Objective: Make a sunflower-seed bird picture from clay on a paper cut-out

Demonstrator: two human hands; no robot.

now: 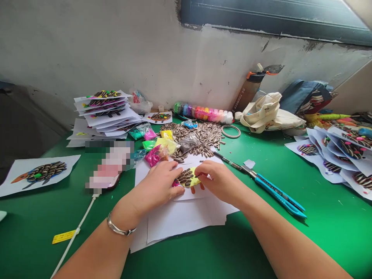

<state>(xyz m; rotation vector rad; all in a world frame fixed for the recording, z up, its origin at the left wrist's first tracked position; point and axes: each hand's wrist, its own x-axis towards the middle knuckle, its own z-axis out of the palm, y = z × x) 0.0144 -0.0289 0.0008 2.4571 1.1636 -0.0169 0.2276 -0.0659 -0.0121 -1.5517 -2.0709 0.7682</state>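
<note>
A small hedgehog figure (187, 179) of yellow clay with striped sunflower seeds stuck on it and orange feet lies on white paper sheets (180, 217). My left hand (161, 184) rests flat on the paper with its fingertips against the figure's left side. Pinched at the figure's right end, my right hand (216, 180) keeps its fingers curled; what they grip is too small to make out. A pile of sunflower seeds (200, 137) lies just behind, with small bags of coloured clay (157, 149) to its left.
Blue-handled scissors (270, 190) lie right of my hands on the green table (319, 217). Finished seed pictures are stacked at back left (104, 110), far right (343, 151) and front left (37, 172). A phone with a white cable (107, 170), a tape ring (231, 131), a clay tube (203, 113), a bottle (250, 87) and bags (270, 112) line the wall.
</note>
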